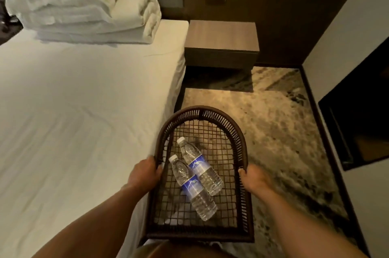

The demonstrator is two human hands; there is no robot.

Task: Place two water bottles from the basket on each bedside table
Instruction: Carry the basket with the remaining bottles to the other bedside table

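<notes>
Now both hands, left, right, gripping basket rims, arms outstretched

Bare forearms, no sleeves visible
</notes>
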